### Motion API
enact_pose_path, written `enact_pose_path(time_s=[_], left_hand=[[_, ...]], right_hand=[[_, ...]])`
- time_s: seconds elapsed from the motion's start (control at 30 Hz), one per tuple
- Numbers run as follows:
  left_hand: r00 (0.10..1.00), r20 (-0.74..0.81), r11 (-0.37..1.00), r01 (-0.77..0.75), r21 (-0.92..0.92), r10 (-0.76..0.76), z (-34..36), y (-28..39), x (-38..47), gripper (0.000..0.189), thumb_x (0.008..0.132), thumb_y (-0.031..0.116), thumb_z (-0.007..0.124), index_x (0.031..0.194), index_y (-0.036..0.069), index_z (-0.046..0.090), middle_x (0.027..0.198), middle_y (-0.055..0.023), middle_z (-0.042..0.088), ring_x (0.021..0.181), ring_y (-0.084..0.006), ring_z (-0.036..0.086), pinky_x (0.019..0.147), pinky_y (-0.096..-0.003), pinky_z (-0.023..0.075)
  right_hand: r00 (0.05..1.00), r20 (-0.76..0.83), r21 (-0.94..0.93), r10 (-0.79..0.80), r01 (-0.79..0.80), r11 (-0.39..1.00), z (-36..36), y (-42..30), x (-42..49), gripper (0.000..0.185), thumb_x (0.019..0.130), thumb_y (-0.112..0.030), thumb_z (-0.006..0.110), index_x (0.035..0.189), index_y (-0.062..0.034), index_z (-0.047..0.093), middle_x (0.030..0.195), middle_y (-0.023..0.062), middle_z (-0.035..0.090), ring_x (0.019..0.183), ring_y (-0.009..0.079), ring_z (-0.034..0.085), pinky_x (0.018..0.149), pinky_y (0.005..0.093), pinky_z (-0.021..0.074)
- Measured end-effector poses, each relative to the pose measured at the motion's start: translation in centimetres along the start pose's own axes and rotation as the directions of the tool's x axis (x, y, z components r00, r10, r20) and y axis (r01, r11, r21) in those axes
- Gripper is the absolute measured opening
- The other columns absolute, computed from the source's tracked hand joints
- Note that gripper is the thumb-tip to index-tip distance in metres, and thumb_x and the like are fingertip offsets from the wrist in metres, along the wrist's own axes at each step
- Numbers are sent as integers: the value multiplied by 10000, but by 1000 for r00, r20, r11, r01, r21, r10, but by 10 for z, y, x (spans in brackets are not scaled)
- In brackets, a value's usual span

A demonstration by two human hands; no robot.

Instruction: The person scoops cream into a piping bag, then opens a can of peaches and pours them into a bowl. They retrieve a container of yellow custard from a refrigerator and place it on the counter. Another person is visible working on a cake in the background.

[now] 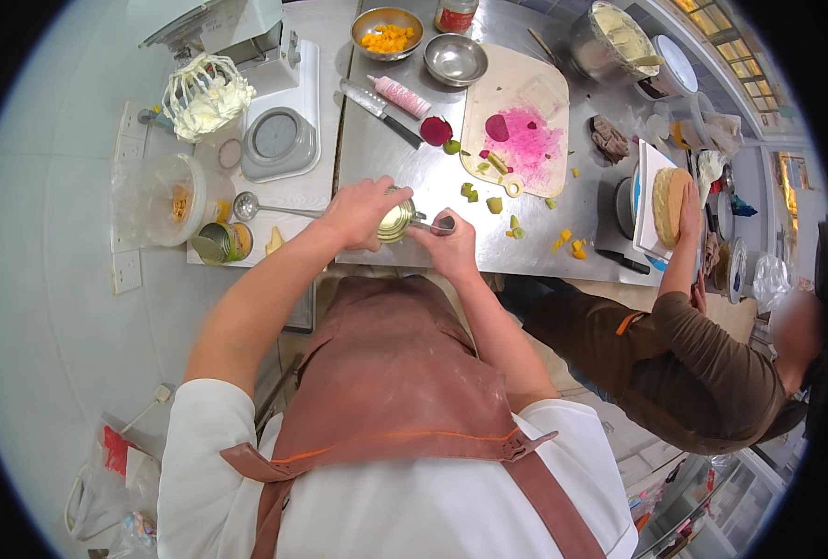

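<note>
My left hand [364,213] grips a metal can [395,222] from its left side, near the steel table's front edge. In my right hand [449,246] is a can opener [431,223], its head against the can's right rim. Left of my left hand, a ladle [246,207] lies with its handle running toward that wrist. Farther left, an opened can [227,243] rests with its lid bent up. Beyond my hands lie a cut red dragon fruit [436,131] and a knife [384,114] with a black handle.
A pink-stained cutting board [550,140], steel bowls [455,60] and fruit scraps [494,205] occupy the steel table. A mixer with a cream-covered whisk [208,98] stands at left. At right, a co-worker's hand [690,209] touches a cake layer [669,207]; a black-handled knife [623,261] lies nearby.
</note>
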State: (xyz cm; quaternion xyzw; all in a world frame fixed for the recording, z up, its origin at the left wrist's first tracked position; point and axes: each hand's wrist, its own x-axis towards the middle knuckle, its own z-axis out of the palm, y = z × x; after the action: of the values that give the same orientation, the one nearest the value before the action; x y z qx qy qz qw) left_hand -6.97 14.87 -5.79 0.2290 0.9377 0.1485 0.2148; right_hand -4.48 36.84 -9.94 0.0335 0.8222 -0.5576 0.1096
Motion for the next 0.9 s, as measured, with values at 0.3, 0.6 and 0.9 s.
enact_pose_path(time_s=[0.3, 0.6, 0.9], left_hand=[[992, -63, 992, 108, -60, -112, 12, 8, -4, 993, 573, 161, 900, 1480, 241, 504, 1337, -121, 557, 1154, -361, 632, 903, -484, 584], [975, -104, 977, 189, -97, -199, 15, 18, -6, 999, 578, 180, 910, 1487, 221, 498, 1313, -128, 555, 1132, -366, 636, 901, -494, 578], [958, -133, 964, 240, -111, -254, 13, 26, -6, 1023, 563, 193, 920, 1496, 207, 500, 1303, -133, 559, 1123, -368, 641, 905, -482, 583]], right_hand=[[996, 47, -70, 79, -76, 995, -1, 10, 1, 437, 739, -217, 960, 725, -64, 551, 707, 13, 593, 634, 118, 510, 603, 330, 488], [989, 51, -46, 142, -140, 989, -5, -12, 0, 345, 800, -101, 895, 735, -45, 561, 737, 22, 649, 676, 104, 612, 608, 311, 521], [953, 244, 303, 179, -250, 919, -13, 27, 29, 420, 801, -134, 921, 718, -90, 512, 696, -14, 581, 649, 86, 567, 593, 299, 490]])
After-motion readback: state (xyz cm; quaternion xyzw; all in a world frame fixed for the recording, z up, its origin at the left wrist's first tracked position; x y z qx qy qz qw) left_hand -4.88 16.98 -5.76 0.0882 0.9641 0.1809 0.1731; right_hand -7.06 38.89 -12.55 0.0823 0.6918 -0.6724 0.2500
